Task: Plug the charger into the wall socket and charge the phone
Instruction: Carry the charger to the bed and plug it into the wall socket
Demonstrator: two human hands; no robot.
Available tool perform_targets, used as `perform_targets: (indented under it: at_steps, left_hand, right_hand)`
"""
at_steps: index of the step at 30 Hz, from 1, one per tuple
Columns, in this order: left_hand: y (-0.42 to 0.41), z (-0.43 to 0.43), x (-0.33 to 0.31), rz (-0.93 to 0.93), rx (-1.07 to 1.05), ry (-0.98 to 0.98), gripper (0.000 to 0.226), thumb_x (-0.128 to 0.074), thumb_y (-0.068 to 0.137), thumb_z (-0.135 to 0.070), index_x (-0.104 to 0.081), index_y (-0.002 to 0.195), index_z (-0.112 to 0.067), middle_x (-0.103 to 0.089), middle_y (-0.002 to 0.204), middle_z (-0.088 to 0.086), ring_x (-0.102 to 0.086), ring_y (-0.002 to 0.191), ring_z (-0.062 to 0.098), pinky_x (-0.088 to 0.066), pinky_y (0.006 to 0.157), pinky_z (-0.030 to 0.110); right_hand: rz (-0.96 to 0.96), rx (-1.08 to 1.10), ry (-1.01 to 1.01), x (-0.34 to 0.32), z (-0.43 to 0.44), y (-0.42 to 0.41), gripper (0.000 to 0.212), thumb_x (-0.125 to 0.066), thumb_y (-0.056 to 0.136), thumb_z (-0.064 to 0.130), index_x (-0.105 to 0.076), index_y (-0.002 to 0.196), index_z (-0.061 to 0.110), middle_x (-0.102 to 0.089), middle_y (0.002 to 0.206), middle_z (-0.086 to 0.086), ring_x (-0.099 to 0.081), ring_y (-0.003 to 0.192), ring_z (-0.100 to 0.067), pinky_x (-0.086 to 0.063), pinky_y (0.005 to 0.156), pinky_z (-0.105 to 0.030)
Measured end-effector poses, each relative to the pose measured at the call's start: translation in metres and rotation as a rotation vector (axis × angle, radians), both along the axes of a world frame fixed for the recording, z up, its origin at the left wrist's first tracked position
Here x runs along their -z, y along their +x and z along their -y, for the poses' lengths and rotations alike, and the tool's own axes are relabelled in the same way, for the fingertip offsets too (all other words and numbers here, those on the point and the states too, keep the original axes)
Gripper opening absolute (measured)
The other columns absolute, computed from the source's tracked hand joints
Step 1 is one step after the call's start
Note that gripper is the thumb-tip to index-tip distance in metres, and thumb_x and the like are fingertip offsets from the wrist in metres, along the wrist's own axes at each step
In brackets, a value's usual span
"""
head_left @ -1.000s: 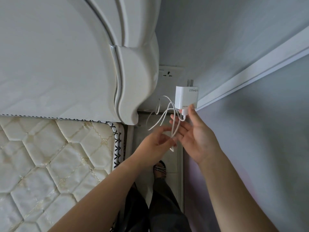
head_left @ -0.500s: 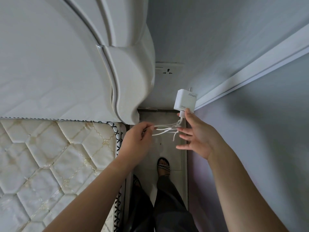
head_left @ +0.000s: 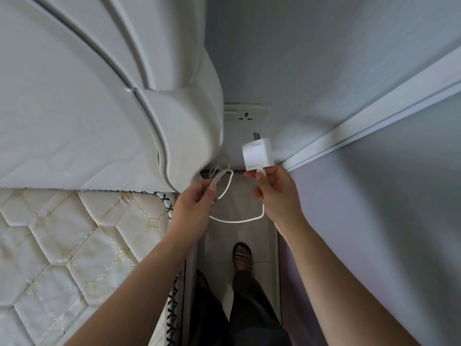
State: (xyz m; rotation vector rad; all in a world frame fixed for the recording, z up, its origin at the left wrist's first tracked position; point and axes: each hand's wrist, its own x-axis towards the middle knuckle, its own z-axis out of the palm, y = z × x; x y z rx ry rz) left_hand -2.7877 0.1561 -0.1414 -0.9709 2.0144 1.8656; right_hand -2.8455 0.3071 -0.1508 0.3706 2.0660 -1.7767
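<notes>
We pinch the white charger at its lower end in our right hand, prongs aimed at the wall socket just above but apart, while our left hand fingers close on the looped cable

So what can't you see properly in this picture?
- The phone: nowhere in the head view.
- Cable: its far end disappears inside the left hand, and its loops near the headboard are blurred.
- Wall socket: its left edge is hidden by the headboard.
- Charger: its printed label is too small to read.
</notes>
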Motion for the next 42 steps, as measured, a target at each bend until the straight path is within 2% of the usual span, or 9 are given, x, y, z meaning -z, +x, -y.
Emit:
perform_targets:
  at_steps: [4, 8, 14, 18, 22, 27, 32, 35, 42]
  left_hand:
    - [-0.017, -0.010, -0.006, -0.022, -0.118, 0.184, 0.022, -0.055, 0.090, -0.034, -0.068, 0.103, -0.022, -0.064, 0.076, -0.001, -0.048, 0.058, 0.008, -0.043, 0.056, 0.020]
    - [-0.035, -0.022, -0.013, -0.129, -0.057, 0.302, 0.023, -0.068, 0.080, -0.037, -0.067, 0.097, -0.021, -0.074, 0.073, -0.008, -0.067, 0.067, 0.012, -0.051, 0.060, 0.021]
    - [-0.041, -0.028, -0.011, -0.182, -0.105, 0.195, 0.011, -0.070, 0.080, -0.018, -0.067, 0.089, -0.023, -0.075, 0.075, -0.017, -0.071, 0.073, 0.003, -0.051, 0.059, 0.012]
    - [-0.042, -0.032, -0.010, -0.153, -0.106, 0.111, 0.017, -0.074, 0.077, -0.021, -0.065, 0.091, -0.024, -0.075, 0.073, -0.015, -0.071, 0.070, 0.002, -0.050, 0.057, 0.012]
    - [-0.045, -0.035, -0.009, -0.122, 0.004, -0.018, 0.017, -0.072, 0.078, -0.031, -0.063, 0.092, -0.031, -0.073, 0.080, -0.014, -0.067, 0.070, -0.006, -0.047, 0.057, 0.006]
    - [-0.044, -0.034, -0.012, -0.140, -0.032, 0.005, 0.018, -0.051, 0.093, -0.026, -0.067, 0.088, -0.031, -0.071, 0.068, -0.020, -0.054, 0.048, -0.007, -0.040, 0.051, 0.007]
    - [-0.032, -0.025, -0.012, -0.177, -0.059, -0.041, 0.033, -0.048, 0.094, -0.020, -0.067, 0.078, -0.041, -0.066, 0.065, -0.022, -0.047, 0.048, -0.002, -0.040, 0.052, 0.011]
    - [-0.028, -0.022, -0.013, -0.185, -0.054, -0.056, 0.041, -0.049, 0.093, -0.018, -0.067, 0.075, -0.050, -0.063, 0.064, -0.023, -0.049, 0.055, -0.003, -0.043, 0.063, 0.018]
    - [-0.024, -0.024, -0.013, -0.170, -0.106, -0.080, 0.040, -0.052, 0.092, -0.017, -0.065, 0.075, -0.050, -0.064, 0.065, -0.026, -0.054, 0.061, -0.008, -0.043, 0.063, 0.007]
  right_hand:
    - [0.031, -0.035, -0.237, 0.001, -0.005, -0.005, 0.013, -0.046, 0.094, 0.009, -0.057, 0.091, 0.016, -0.072, 0.074, 0.008, -0.036, 0.041, -0.005, -0.032, 0.044, -0.017]
    - [0.133, -0.143, -0.417, -0.005, -0.009, 0.000, 0.021, -0.042, 0.095, 0.010, -0.061, 0.101, 0.016, -0.069, 0.070, 0.010, -0.043, 0.047, -0.004, -0.034, 0.049, -0.015]
    - [0.074, -0.142, -0.098, -0.011, -0.008, -0.001, 0.015, -0.050, 0.092, 0.015, -0.054, 0.104, 0.024, -0.067, 0.093, 0.006, -0.055, 0.058, -0.001, -0.044, 0.055, -0.015]
    - [-0.021, -0.166, -0.041, -0.012, -0.008, -0.003, 0.065, -0.067, 0.079, 0.016, -0.034, 0.132, 0.035, -0.061, 0.110, 0.011, -0.063, 0.084, 0.004, -0.052, 0.068, -0.016]
    - [-0.187, -0.155, 0.029, -0.010, -0.004, -0.007, 0.047, -0.070, 0.079, 0.021, -0.049, 0.117, 0.037, -0.062, 0.105, 0.016, -0.061, 0.090, 0.002, -0.046, 0.068, -0.007]
    - [-0.070, -0.036, 0.053, 0.003, -0.003, -0.017, 0.038, -0.065, 0.081, 0.037, -0.050, 0.112, 0.022, -0.063, 0.095, 0.009, -0.063, 0.080, -0.008, -0.052, 0.071, -0.031]
    - [0.021, -0.031, -0.022, 0.016, 0.005, -0.034, 0.018, -0.056, 0.086, 0.040, -0.049, 0.100, 0.034, -0.061, 0.086, 0.012, -0.060, 0.071, -0.002, -0.042, 0.057, -0.016]
    - [0.085, 0.005, -0.072, 0.021, 0.013, -0.044, 0.017, -0.052, 0.089, 0.038, -0.050, 0.103, 0.029, -0.059, 0.087, 0.012, -0.059, 0.077, -0.006, -0.039, 0.064, -0.022]
    - [0.146, 0.018, -0.094, 0.024, 0.023, -0.055, 0.034, -0.047, 0.092, 0.038, -0.052, 0.119, 0.017, -0.060, 0.095, 0.013, -0.061, 0.084, -0.001, -0.041, 0.064, -0.021]
